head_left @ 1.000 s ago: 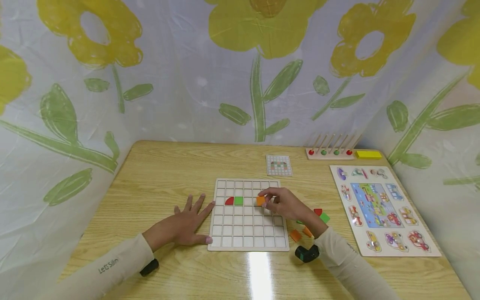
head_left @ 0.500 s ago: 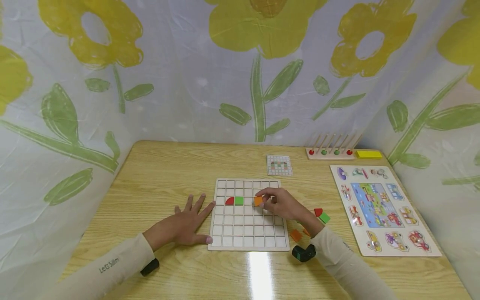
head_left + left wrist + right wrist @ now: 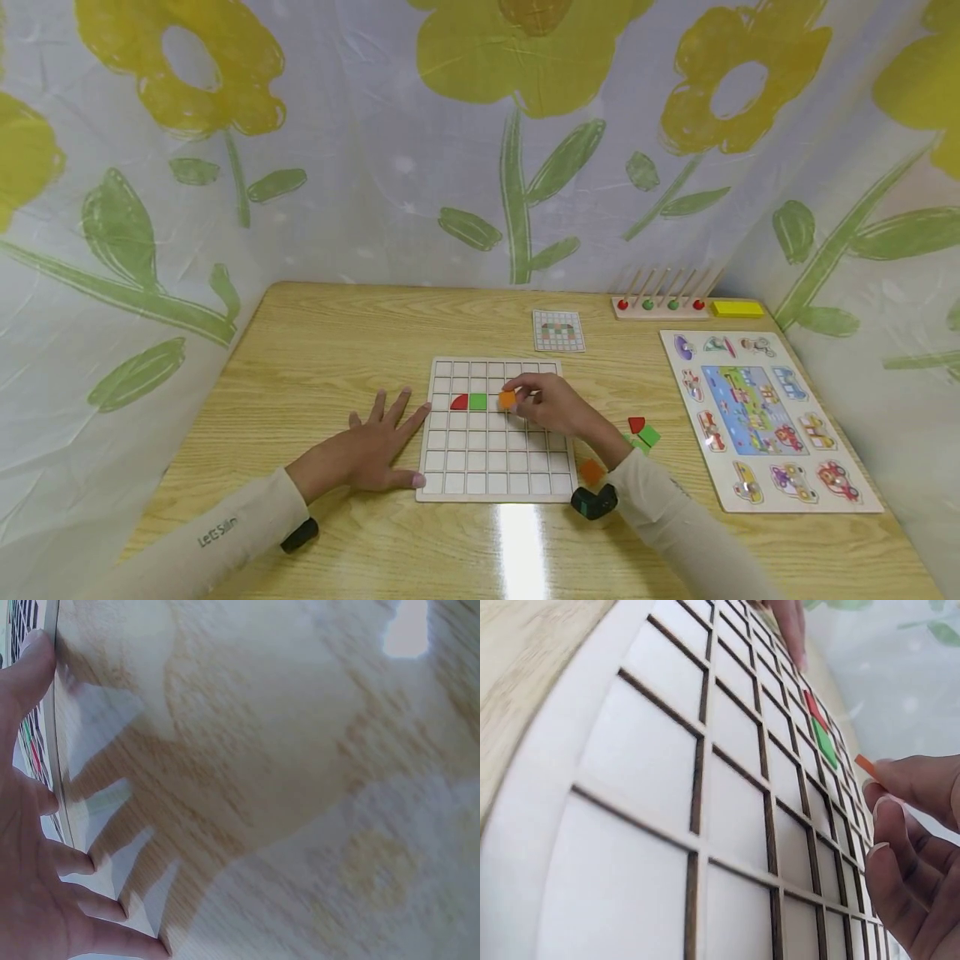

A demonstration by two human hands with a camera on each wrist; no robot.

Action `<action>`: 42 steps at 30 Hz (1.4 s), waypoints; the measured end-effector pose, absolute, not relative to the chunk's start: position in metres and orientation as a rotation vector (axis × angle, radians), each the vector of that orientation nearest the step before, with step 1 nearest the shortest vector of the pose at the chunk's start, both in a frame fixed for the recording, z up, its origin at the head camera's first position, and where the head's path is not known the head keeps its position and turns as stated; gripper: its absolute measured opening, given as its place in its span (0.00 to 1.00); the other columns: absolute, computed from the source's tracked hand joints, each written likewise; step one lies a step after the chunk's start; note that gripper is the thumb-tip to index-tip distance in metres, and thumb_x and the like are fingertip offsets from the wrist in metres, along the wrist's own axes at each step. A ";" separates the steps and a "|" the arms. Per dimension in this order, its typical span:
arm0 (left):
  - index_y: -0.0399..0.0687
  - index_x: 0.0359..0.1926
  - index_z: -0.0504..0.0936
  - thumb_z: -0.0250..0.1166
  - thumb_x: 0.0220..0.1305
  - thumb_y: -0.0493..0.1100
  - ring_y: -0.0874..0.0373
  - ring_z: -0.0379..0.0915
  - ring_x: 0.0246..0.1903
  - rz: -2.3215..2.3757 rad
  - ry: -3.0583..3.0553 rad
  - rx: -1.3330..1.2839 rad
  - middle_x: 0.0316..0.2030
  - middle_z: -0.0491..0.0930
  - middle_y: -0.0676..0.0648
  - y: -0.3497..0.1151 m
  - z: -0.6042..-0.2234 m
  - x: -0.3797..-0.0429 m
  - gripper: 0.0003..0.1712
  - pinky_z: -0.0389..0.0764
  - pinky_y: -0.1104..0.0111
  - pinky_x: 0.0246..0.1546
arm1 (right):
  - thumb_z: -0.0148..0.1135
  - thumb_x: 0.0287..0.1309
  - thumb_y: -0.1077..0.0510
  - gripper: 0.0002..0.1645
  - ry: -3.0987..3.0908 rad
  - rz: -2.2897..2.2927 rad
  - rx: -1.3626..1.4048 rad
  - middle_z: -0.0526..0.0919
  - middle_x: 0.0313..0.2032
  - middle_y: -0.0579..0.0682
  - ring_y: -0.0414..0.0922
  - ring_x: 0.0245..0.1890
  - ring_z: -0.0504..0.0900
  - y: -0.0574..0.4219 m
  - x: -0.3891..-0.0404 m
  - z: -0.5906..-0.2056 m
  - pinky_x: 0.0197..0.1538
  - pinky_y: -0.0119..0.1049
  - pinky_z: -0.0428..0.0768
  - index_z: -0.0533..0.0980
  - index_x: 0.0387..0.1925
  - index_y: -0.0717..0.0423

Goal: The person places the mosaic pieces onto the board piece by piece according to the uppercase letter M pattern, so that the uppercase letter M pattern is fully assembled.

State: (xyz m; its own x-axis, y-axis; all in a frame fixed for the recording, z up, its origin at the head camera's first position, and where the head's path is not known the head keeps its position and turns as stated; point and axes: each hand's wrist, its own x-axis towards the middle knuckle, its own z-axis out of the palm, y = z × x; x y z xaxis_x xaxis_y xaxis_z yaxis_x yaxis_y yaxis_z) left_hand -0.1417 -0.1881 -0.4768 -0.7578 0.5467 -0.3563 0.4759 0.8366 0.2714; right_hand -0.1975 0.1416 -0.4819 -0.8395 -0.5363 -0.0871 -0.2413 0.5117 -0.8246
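My right hand [image 3: 557,406] pinches an orange square tile [image 3: 507,400] between thumb and fingertips, just above the white grid board [image 3: 497,495]. In the right wrist view that orange tile [image 3: 866,764] is seen edge-on, clear of the board's surface. Two pieces lie side by side in one row of the grid: a red quarter-circle tile [image 3: 460,402] and a green square tile [image 3: 477,402]. One cell separates the green tile from the held one. Spread flat, my left hand [image 3: 371,451] touches the board's left edge with its thumb and a fingertip.
Right of the board lie loose tiles: a red one [image 3: 636,425], green ones [image 3: 648,435] and an orange one [image 3: 592,472]. A pattern card [image 3: 558,331] lies behind the board. Farther right are a vehicle puzzle [image 3: 769,422], a peg stand [image 3: 660,309] and a yellow block [image 3: 737,310].
My right hand has moved left over the board with the orange tile, closer to the green tile. My left hand has stayed in place.
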 end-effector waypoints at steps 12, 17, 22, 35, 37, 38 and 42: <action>0.50 0.81 0.43 0.57 0.60 0.78 0.18 0.35 0.72 0.245 2.587 0.757 0.78 0.38 0.30 -0.188 -0.474 -0.141 0.62 0.55 0.20 0.54 | 0.65 0.63 0.66 0.16 2.443 -1.214 -0.627 0.83 0.35 0.52 0.40 0.26 0.75 0.133 -0.201 -0.482 0.29 0.29 0.73 0.81 0.52 0.60; 0.49 0.81 0.44 0.58 0.60 0.78 0.18 0.36 0.72 0.251 2.590 0.760 0.78 0.38 0.29 -0.188 -0.475 -0.141 0.62 0.55 0.20 0.54 | 0.66 0.62 0.65 0.15 2.458 -1.194 -0.604 0.83 0.35 0.51 0.40 0.28 0.75 0.129 -0.202 -0.484 0.30 0.30 0.74 0.81 0.51 0.58; 0.49 0.81 0.44 0.58 0.60 0.77 0.18 0.36 0.72 0.255 2.590 0.759 0.78 0.38 0.29 -0.188 -0.475 -0.141 0.62 0.55 0.20 0.54 | 0.66 0.62 0.64 0.15 2.479 -1.172 -0.606 0.84 0.35 0.49 0.40 0.31 0.77 0.126 -0.204 -0.486 0.34 0.31 0.74 0.81 0.51 0.58; 0.49 0.81 0.44 0.58 0.60 0.77 0.18 0.37 0.72 0.245 2.588 0.759 0.78 0.39 0.29 -0.186 -0.473 -0.140 0.62 0.56 0.21 0.54 | 0.68 0.62 0.61 0.15 2.499 -1.114 -0.599 0.82 0.32 0.45 0.39 0.30 0.74 0.123 -0.204 -0.489 0.38 0.34 0.74 0.82 0.51 0.57; 0.49 0.81 0.44 0.58 0.60 0.77 0.18 0.37 0.72 0.244 2.588 0.760 0.78 0.39 0.29 -0.186 -0.473 -0.140 0.62 0.56 0.21 0.54 | 0.68 0.62 0.61 0.15 2.508 -1.093 -0.604 0.81 0.32 0.45 0.39 0.30 0.75 0.122 -0.203 -0.488 0.39 0.34 0.74 0.82 0.51 0.57; 0.49 0.81 0.44 0.58 0.60 0.77 0.18 0.37 0.72 0.242 2.589 0.762 0.78 0.39 0.29 -0.186 -0.473 -0.140 0.62 0.56 0.21 0.54 | 0.68 0.62 0.61 0.15 2.512 -1.084 -0.603 0.81 0.32 0.44 0.39 0.30 0.74 0.121 -0.203 -0.488 0.39 0.34 0.74 0.82 0.51 0.57; 0.48 0.81 0.45 0.58 0.61 0.77 0.18 0.37 0.72 0.239 2.590 0.770 0.78 0.39 0.29 -0.187 -0.473 -0.140 0.62 0.57 0.21 0.54 | 0.69 0.62 0.61 0.15 2.523 -1.056 -0.586 0.80 0.32 0.44 0.40 0.30 0.74 0.118 -0.203 -0.485 0.39 0.34 0.74 0.82 0.50 0.57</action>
State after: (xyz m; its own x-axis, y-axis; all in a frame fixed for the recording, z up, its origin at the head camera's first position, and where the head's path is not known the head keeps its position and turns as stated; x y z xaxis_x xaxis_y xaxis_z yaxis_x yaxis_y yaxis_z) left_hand -0.1403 -0.1870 -0.4734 -0.7558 0.5540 -0.3491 0.4807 0.8314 0.2786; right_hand -0.2032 0.1183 -0.4850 -0.8559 -0.4946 -0.1511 -0.2395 0.6380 -0.7319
